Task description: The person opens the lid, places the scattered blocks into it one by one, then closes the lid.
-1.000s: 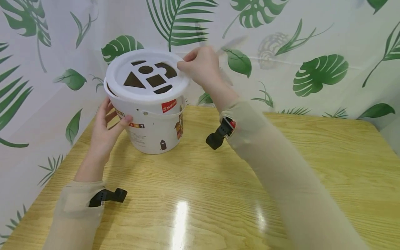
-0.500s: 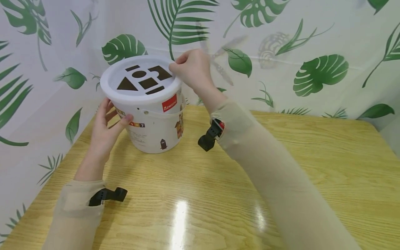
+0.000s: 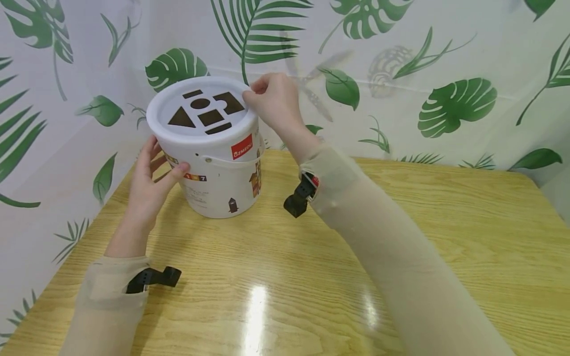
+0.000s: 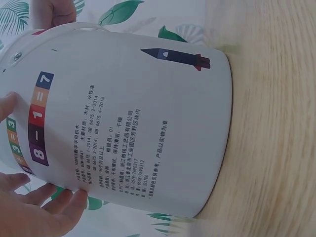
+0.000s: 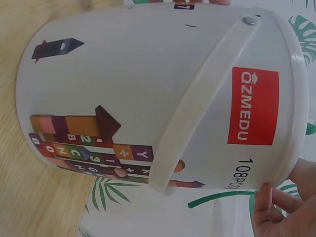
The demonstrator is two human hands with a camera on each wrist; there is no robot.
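A white bucket [image 3: 218,185] stands upright at the table's back left. Its white lid [image 3: 192,112], pierced with several dark shaped cutouts, sits over the mouth, rim down around the top. My left hand [image 3: 149,190] grips the bucket's left side, thumb on the front and fingers reaching behind. At the lid's right edge, my right hand [image 3: 278,101] pinches the rim; the right wrist view shows its fingertips under the lid's edge. A white carrying handle [image 5: 202,94] hangs down against the bucket, near a red brand label [image 5: 254,106].
The wooden table [image 3: 378,247] extends to the right and front. A white cloth backdrop [image 3: 401,64] printed with green leaves rises right behind the bucket and along the left. Black wrist cameras sit on both sleeves.
The lid was tilted, with a gap at its left edge; it now sits flatter over the bucket. My right hand shifted left and slightly down with its rim. My left hand stayed put.
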